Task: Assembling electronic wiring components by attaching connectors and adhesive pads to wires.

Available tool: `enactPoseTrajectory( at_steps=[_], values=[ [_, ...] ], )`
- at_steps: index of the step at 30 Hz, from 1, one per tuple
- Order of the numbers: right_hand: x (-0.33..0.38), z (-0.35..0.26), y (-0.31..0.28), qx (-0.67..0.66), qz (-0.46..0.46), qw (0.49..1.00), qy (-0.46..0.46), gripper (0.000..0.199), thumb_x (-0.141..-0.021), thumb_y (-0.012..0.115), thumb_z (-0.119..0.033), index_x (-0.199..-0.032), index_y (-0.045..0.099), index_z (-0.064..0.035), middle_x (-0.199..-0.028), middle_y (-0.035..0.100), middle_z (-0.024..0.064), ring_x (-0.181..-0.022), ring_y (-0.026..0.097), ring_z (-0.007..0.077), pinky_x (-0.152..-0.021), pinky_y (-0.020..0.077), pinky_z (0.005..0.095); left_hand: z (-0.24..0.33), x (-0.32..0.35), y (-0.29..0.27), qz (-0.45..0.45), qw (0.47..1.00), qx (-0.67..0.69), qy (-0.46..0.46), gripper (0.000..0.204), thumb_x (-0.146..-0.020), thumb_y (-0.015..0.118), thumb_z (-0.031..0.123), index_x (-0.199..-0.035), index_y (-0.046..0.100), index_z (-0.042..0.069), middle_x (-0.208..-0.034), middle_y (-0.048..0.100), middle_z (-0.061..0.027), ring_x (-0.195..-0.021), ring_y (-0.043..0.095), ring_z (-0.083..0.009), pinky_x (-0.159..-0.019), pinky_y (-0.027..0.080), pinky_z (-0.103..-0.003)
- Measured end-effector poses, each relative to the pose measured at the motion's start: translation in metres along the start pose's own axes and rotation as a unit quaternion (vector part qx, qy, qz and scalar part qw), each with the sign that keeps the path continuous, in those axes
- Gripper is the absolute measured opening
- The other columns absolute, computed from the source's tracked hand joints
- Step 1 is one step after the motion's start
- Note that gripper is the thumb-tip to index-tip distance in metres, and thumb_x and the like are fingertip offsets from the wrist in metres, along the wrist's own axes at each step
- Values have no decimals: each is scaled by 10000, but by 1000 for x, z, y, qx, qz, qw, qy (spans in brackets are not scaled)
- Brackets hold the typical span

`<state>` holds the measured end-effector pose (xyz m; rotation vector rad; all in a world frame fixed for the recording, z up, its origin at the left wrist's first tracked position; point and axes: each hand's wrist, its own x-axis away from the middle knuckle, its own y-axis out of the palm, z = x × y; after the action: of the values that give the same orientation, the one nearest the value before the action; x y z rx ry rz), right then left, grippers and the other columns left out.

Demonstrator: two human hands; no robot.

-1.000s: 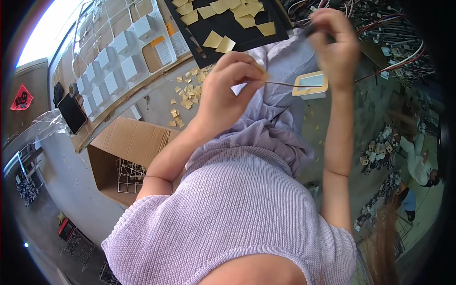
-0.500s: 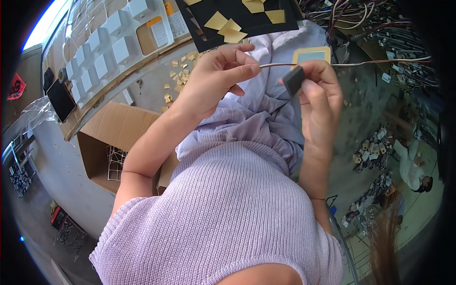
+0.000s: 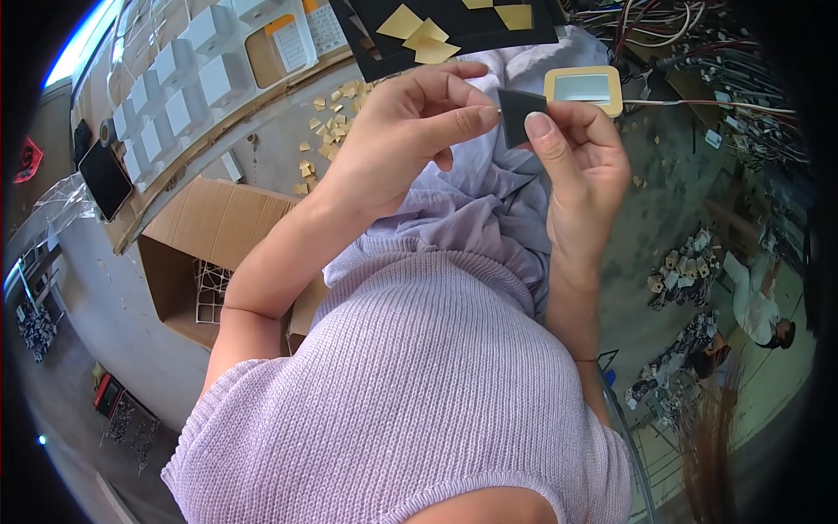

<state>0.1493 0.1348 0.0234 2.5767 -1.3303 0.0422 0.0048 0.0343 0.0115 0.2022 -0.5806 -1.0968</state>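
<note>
My right hand (image 3: 580, 162) pinches a dark grey flat pad (image 3: 518, 115) between thumb and fingers. My left hand (image 3: 423, 122) is closed at the pad's left edge, thumb against forefinger, on a thin wire (image 3: 672, 103). Most of that wire is hidden behind the pad and my right hand; it comes out again to the right. Behind my right fingertips is a yellow-rimmed rectangle (image 3: 549, 83) with a pale blue-grey middle. Below both hands, pale lilac cloth (image 3: 489, 192) covers my lap.
Yellow squares (image 3: 428, 44) lie on a black sheet (image 3: 384, 61) ahead. White box-shaped pieces (image 3: 209, 31) and a phone (image 3: 106, 179) are on the bench at left. An open cardboard box (image 3: 209, 223) stands below it. Wire bundles (image 3: 724, 79) are at right, and a person (image 3: 758, 301) sits farther off.
My hands have come closer together. The dark pad has moved left and turned its flat face into view, now meeting my left fingertips and covering the wire stretch that showed between the hands.
</note>
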Motion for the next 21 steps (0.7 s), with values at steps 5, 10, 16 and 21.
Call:
enactPoseTrajectory(
  at_steps=[5,10,16,21],
  values=[
    [-1,6,3,58,31,997,-29,282,-826,716,-16,-1049,557,51,-871,660,91,-755,651,119,-696,532,225,0,0,-1,-1,1000,-12,4,118,-846,698,109,-911,691,11,-1062,639,-60,-1028,554,-53,-506,372,-174],
    [0,-17,12,418,47,893,-164,577,-755,785,-127,-1225,465,-27,-797,626,72,-650,624,150,-622,509,258,-1,-3,-7,28,998,-64,9,125,-837,709,119,-903,690,15,-1223,578,-80,-749,553,-14,-520,379,-171],
    [-26,-26,-5,319,-149,908,-226,317,-784,677,-40,-1006,451,-50,-959,478,101,-775,551,188,-669,473,317,7,-7,-5,-20,994,-73,82,129,-883,663,120,-961,644,19,-1110,608,-66,-754,570,-40,-540,398,-176],
    [-34,-22,-6,252,-159,947,-121,212,-792,655,58,-932,524,-33,-894,457,25,-703,472,77,-606,427,198,6,-4,-2,-10,974,-158,160,138,-940,542,47,-1046,452,44,-718,497,0,-615,426,-36,-532,331,-196]
  ],
)
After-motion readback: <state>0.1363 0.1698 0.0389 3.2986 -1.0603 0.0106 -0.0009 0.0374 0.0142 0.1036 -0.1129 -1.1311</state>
